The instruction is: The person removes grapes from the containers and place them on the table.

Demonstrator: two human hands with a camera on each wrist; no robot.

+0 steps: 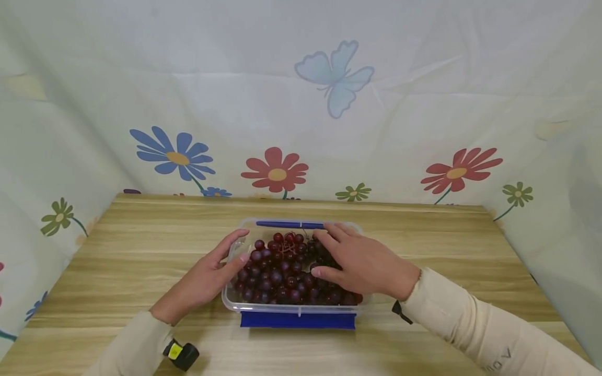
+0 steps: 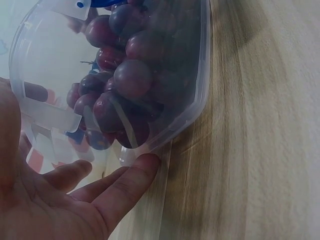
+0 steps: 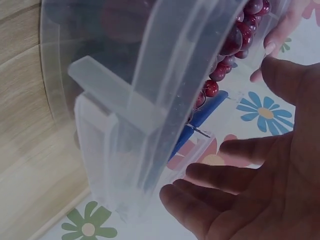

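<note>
Fingers apart, left hand (image 1: 203, 279) at nine o'clock and right hand (image 1: 369, 263) at three flank grapes (image 1: 273, 279) in a clear container (image 1: 268, 307).

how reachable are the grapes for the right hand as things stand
Likely yes: the right hand is over the clear container, which looks open on top, leaving the way to the grapes free.

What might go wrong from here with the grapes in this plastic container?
The right hand is over the grapes, so it may knock or bruise some. The left hand, beside the container, is not curled round it, so a lift now might slip. The front blue flap sticks out and could catch if the container is slid.
</note>
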